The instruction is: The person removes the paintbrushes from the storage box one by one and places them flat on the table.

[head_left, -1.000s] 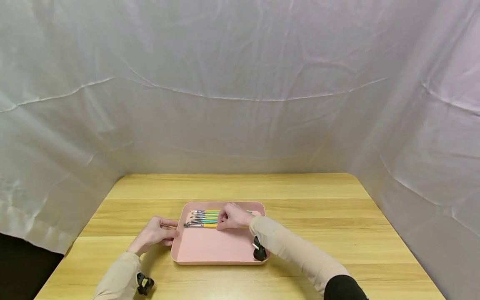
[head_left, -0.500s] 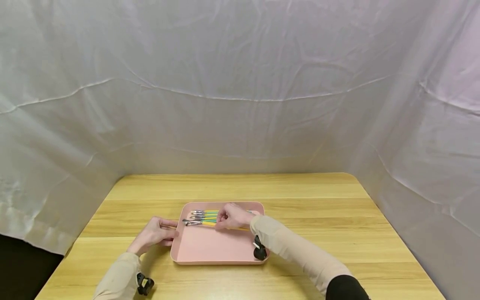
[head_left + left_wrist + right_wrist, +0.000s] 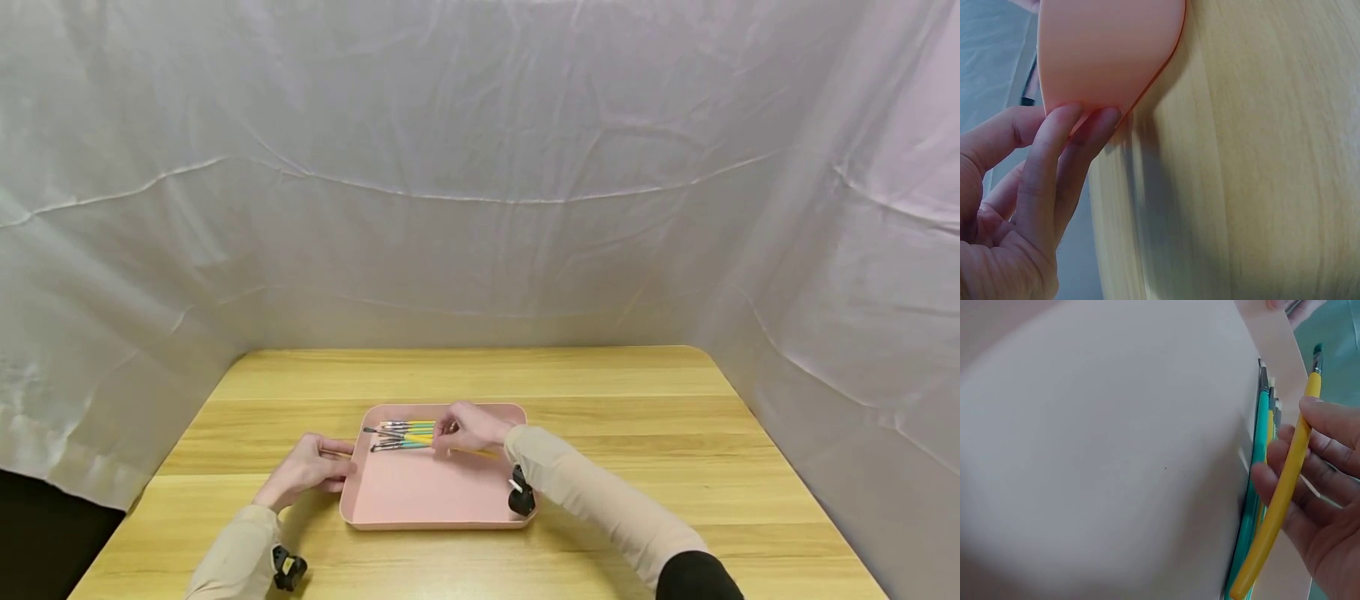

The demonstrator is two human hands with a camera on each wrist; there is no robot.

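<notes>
Head view: a yellow-handled brush [image 3: 408, 436] is held in the right hand [image 3: 467, 430], lifted slightly above the far part of the pink tray [image 3: 427, 492], its metal tip pointing left. Right wrist view confirms the fingers [image 3: 1329, 456] are curled under the yellow handle [image 3: 1279, 500], pinching it. The remaining brushes [image 3: 408, 427], teal and yellow handled, lie side by side in the tray near its far wall, just beside the held one. The left hand [image 3: 306, 468] rests on the wooden table [image 3: 637, 417] at the tray's left edge; left wrist view shows its fingertips [image 3: 1063, 115] pressed against the tray's outer corner [image 3: 1110, 56], fingers nearly straight. Grey cloth [image 3: 480, 167] hangs behind the table.
</notes>
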